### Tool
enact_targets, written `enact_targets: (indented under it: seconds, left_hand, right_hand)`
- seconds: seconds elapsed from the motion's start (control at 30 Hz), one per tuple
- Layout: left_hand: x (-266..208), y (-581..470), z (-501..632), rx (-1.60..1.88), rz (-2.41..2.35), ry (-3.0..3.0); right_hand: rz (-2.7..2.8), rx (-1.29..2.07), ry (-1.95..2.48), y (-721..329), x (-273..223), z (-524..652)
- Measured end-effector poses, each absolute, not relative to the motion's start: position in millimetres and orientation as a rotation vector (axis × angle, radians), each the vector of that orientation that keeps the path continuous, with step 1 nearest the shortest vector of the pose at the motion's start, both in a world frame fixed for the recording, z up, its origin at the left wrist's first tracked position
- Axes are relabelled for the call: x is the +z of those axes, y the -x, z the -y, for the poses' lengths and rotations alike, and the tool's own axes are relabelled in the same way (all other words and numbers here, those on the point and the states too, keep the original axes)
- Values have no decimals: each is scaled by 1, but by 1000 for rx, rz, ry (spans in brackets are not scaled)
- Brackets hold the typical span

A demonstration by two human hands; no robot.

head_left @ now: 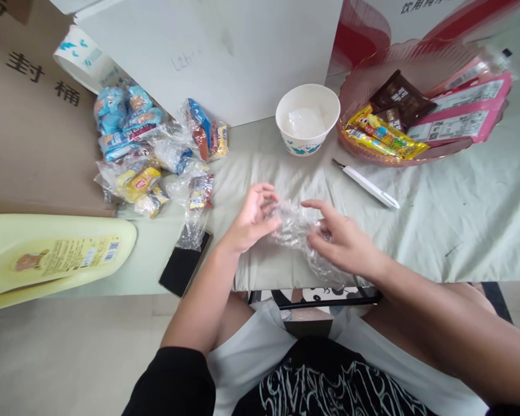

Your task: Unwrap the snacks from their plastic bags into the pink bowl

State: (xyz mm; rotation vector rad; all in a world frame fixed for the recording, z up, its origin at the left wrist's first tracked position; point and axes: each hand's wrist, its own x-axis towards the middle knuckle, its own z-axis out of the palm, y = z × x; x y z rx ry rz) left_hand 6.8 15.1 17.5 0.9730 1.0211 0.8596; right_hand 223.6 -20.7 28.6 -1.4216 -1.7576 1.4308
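Note:
A crumpled clear plastic bag (292, 226) lies between my two hands near the front edge of the cloth-covered table. My left hand (253, 222) has its curved fingers and thumb around the bag's left end. At the other side my right hand (344, 240) pinches the plastic between thumb and bent fingers, with its index finger stretched out to the left. Part of the bag hangs below the right hand toward the table edge. Beyond the hands stands a white paper bowl (307, 118) with a blue-green leaf print. A white pen-like stick (368, 186) lies right of it.
Several wrapped snacks (141, 182) in clear plastic are heaped at left, near a black phone (184, 266) and a pale yellow bottle (60, 257). A pink bowl (351, 86) with snack packets stands at back right. White (225, 58) and brown (34, 127) boxes border the table.

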Motion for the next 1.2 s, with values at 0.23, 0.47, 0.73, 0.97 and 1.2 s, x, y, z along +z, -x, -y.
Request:
enact_targets:
  seconds: [0.23,0.47,0.73,0.97,1.2]
  left_hand:
    - [4,-28,-1,815,-872,-715]
    - [2,-32,3,771,-1101,-988]
    - [6,-27,4,993,-1085,-812]
    - [-5,-21,4,924,-1195,-1359]
    - [-4,-18,-5,993,-1358,-1694]
  right_hand:
    - [1293,1332,1442,-218,18,18]
    - [1343,1410,1418,-215,15,19]
    - [1401,1301,1485,-219,12,17]
    - [1496,1239,1369,-219,10,15]
    - [1677,1160,1360,-218,9,13]
